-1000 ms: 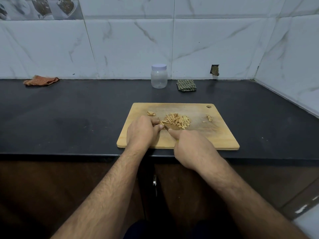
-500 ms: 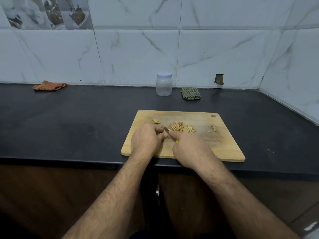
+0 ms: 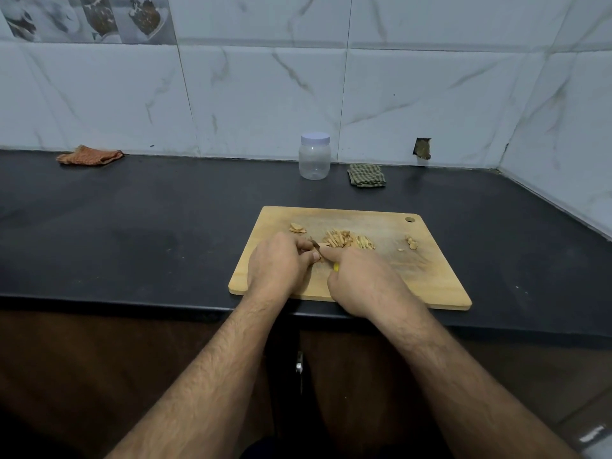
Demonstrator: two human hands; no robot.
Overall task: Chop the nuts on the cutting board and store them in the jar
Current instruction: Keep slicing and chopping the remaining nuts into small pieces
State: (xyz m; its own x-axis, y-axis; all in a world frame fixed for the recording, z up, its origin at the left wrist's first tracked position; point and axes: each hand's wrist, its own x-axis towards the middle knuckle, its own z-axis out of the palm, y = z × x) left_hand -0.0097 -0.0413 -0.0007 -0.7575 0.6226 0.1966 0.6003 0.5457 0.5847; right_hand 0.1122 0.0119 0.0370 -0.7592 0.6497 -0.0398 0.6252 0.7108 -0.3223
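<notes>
While the left hand (image 3: 278, 263) pinches a nut against the cutting board (image 3: 430, 279), the right hand (image 3: 361, 283) grips a knife (image 3: 315, 244); chopped nuts (image 3: 347, 240) lie just beyond both hands, jar (image 3: 314, 156) behind on the desk (image 3: 132, 226).

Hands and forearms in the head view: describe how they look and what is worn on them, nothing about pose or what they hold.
Both forearms are bare up to the bottom edge of the picture, with no sleeves showing. They are covered in dark hair. The left hand and right hand wear no gloves, and no rings, watch or bracelet show on the visible sides of fingers and wrists. No markings or bandages can be seen.
</notes>
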